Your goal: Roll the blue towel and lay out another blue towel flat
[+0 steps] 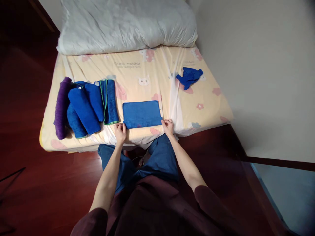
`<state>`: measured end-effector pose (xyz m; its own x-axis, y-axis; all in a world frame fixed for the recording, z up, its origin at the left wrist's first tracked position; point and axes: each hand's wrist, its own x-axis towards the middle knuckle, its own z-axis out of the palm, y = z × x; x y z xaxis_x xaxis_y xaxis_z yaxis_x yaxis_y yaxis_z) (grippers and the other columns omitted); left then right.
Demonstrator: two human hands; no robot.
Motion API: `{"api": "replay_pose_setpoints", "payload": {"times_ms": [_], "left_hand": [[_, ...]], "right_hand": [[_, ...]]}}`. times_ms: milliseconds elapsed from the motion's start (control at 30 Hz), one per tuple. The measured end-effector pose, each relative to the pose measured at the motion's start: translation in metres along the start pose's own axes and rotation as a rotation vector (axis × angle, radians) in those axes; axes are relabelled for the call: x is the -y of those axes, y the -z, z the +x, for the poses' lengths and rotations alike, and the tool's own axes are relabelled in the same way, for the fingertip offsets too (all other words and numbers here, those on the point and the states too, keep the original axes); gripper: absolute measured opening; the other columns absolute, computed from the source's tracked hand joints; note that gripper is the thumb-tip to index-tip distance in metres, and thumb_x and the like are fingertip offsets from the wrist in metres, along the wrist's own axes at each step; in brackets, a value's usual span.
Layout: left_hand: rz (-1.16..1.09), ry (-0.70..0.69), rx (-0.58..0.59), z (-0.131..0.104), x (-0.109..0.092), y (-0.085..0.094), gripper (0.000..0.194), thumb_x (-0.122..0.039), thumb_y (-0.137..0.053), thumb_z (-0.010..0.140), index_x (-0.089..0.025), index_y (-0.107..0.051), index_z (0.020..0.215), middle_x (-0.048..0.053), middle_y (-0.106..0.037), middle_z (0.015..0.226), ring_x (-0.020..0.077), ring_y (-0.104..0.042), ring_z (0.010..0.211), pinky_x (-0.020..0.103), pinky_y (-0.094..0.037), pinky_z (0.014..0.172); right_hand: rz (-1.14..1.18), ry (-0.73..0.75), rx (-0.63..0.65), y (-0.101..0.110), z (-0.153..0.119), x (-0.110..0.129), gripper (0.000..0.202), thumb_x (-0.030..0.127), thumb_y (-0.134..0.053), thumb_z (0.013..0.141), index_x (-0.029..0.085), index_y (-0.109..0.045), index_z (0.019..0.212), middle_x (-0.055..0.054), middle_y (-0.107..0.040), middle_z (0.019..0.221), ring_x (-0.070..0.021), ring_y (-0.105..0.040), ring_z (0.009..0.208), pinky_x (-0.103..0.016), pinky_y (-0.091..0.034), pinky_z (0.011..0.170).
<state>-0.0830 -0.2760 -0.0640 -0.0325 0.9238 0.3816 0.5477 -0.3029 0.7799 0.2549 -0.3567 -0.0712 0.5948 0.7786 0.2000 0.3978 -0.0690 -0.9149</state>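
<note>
A small blue cloth (142,114) lies spread flat as a rectangle near the front edge of the bed. Its near left corner is pinched in my left hand (120,132), and my right hand (168,127) pinches the near right corner. Just left of it lies a folded blue towel (112,101) with green edging. Further left are several rolled blue towels (83,109), packed side by side, and a rolled purple towel (62,108) at the end. A crumpled blue cloth (189,77) rests on the right side, away from both hands.
The bed has a cream patterned sheet (147,70), wrinkled near the middle. A large white quilt (128,26) is bunched across the far end. A pale wall (258,65) borders the right side, and dark red floor (29,170) shows at left.
</note>
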Motion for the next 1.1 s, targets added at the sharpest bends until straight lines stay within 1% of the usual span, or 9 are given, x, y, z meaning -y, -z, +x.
{"api": "replay_pose_setpoints", "payload": {"times_ms": [133,233,300,467,667,800,900,1000,1100], "left_hand": [[-0.053,0.001,-0.077,-0.002,-0.002,0.003,0.026,-0.044,-0.053,0.101,-0.019,-0.057,0.104,0.012,-0.057,0.107,0.0250,-0.059,0.104,0.043,-0.050,0.096],[-0.064,-0.113,-0.071,-0.005,-0.004,0.008,0.031,-0.042,-0.054,0.101,-0.018,-0.057,0.120,0.016,-0.057,0.127,0.0271,-0.055,0.124,0.047,-0.045,0.108],[-0.053,-0.172,-0.031,-0.007,-0.005,0.009,0.031,-0.040,-0.055,0.101,-0.018,-0.058,0.123,0.017,-0.057,0.134,0.0278,-0.053,0.131,0.048,-0.042,0.113],[-0.026,-0.252,0.083,-0.008,-0.002,0.009,0.027,-0.036,-0.054,0.101,-0.021,-0.065,0.121,0.016,-0.063,0.134,0.0288,-0.055,0.132,0.052,-0.040,0.116],[-0.005,-0.361,0.261,-0.005,-0.001,0.010,0.031,-0.029,-0.051,0.101,-0.023,-0.067,0.127,0.011,-0.067,0.136,0.0281,-0.054,0.137,0.055,-0.039,0.117],[0.036,-0.379,0.323,-0.001,-0.005,0.011,0.039,-0.033,-0.056,0.099,-0.022,-0.063,0.136,0.011,-0.063,0.143,0.0289,-0.052,0.140,0.056,-0.036,0.120],[0.054,-0.352,0.361,0.002,-0.007,0.012,0.047,-0.034,-0.059,0.094,-0.021,-0.061,0.139,0.011,-0.061,0.145,0.0302,-0.050,0.141,0.057,-0.035,0.121],[0.040,-0.305,0.374,0.004,-0.005,0.011,0.052,-0.027,-0.057,0.087,-0.020,-0.061,0.139,0.011,-0.060,0.146,0.0300,-0.050,0.142,0.056,-0.036,0.121],[-0.012,-0.260,0.355,0.005,-0.001,0.010,0.056,-0.022,-0.055,0.081,-0.020,-0.062,0.137,0.010,-0.061,0.145,0.0294,-0.050,0.141,0.056,-0.039,0.121]], "right_hand": [[0.109,-0.106,-0.140,-0.001,0.002,-0.004,0.040,0.061,-0.066,0.083,0.022,-0.054,0.089,-0.003,-0.061,0.085,-0.0173,-0.060,0.079,-0.030,-0.050,0.073],[0.151,-0.110,-0.125,0.001,0.003,-0.005,0.039,0.058,-0.067,0.083,0.022,-0.054,0.091,-0.003,-0.061,0.088,-0.0168,-0.060,0.081,-0.029,-0.050,0.075],[0.153,-0.109,-0.107,0.002,0.003,-0.004,0.038,0.058,-0.067,0.083,0.022,-0.055,0.089,-0.004,-0.062,0.090,-0.0172,-0.061,0.082,-0.029,-0.050,0.075],[0.101,-0.061,-0.069,0.003,0.002,-0.002,0.041,0.062,-0.062,0.086,0.021,-0.057,0.083,-0.008,-0.065,0.095,-0.0194,-0.062,0.086,-0.031,-0.052,0.074],[0.059,0.010,-0.057,-0.001,0.001,0.000,0.041,0.058,-0.074,0.079,0.021,-0.058,0.072,-0.005,-0.058,0.089,-0.0173,-0.060,0.075,-0.031,-0.053,0.066],[0.015,0.007,-0.055,-0.007,0.003,0.001,0.042,0.057,-0.078,0.075,0.022,-0.056,0.065,-0.003,-0.055,0.080,-0.0164,-0.057,0.066,-0.034,-0.053,0.064],[-0.006,-0.023,-0.066,-0.009,0.004,0.003,0.042,0.055,-0.077,0.076,0.023,-0.054,0.064,-0.002,-0.055,0.078,-0.0158,-0.055,0.065,-0.034,-0.054,0.064],[0.036,-0.010,-0.065,-0.006,0.001,0.009,0.037,0.055,-0.073,0.080,0.021,-0.061,0.073,-0.006,-0.060,0.090,-0.0159,-0.059,0.070,-0.034,-0.056,0.067],[0.094,0.066,0.011,0.001,-0.004,0.017,0.032,0.051,-0.072,0.084,0.019,-0.072,0.089,-0.014,-0.063,0.115,-0.0214,-0.067,0.092,-0.037,-0.059,0.079]]}}
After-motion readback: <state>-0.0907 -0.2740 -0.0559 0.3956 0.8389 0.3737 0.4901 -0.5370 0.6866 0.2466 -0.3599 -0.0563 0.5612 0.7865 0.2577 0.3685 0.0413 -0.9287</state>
